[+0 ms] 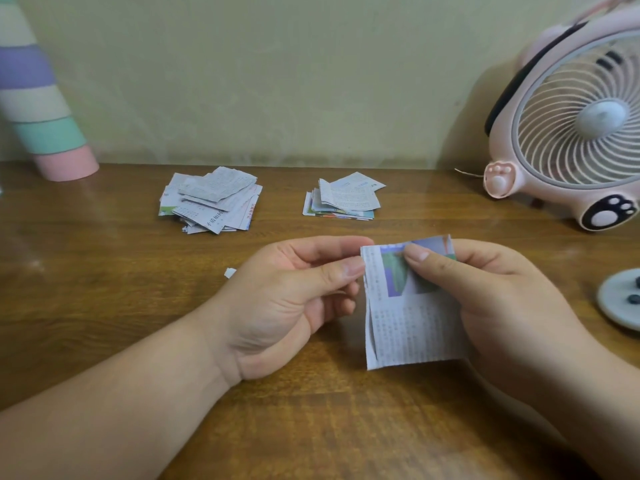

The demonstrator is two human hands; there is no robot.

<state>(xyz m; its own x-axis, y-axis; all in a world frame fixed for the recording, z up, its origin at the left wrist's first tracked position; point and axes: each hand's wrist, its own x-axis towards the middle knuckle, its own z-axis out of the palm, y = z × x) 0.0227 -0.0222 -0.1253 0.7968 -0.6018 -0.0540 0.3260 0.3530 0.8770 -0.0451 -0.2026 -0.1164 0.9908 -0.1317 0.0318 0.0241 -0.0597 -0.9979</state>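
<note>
Holding a newspaper piece [412,306] upright between both hands, above the middle of the table [104,271] and a little toward its right edge; it does not touch the wood.

Step, as we judge it: tearing the piece down. It is gripped along its top edge. No rip runs through the picture or the text block yet, though the left margin looks ragged.

Left hand [294,299]: thumb and forefinger pinch the top left corner; the other fingers curl loosely toward the palm. The forearm comes in from the table's front left corner.

Right hand [502,299]: thumb pressed on the printed face just under the top edge. The fingers are hidden behind the sheet, so we cannot tell how they lie; we read it as a pinch. The thumbs are near each other, not touching.

Next move, we think: bring the two pinches close to the intended line, then draw one hand toward us and one away, so the rip runs straight down.

The left pile [211,200] and right pile [346,199] of torn pieces sit near the back edge, well apart; the halves probably go there.
</note>
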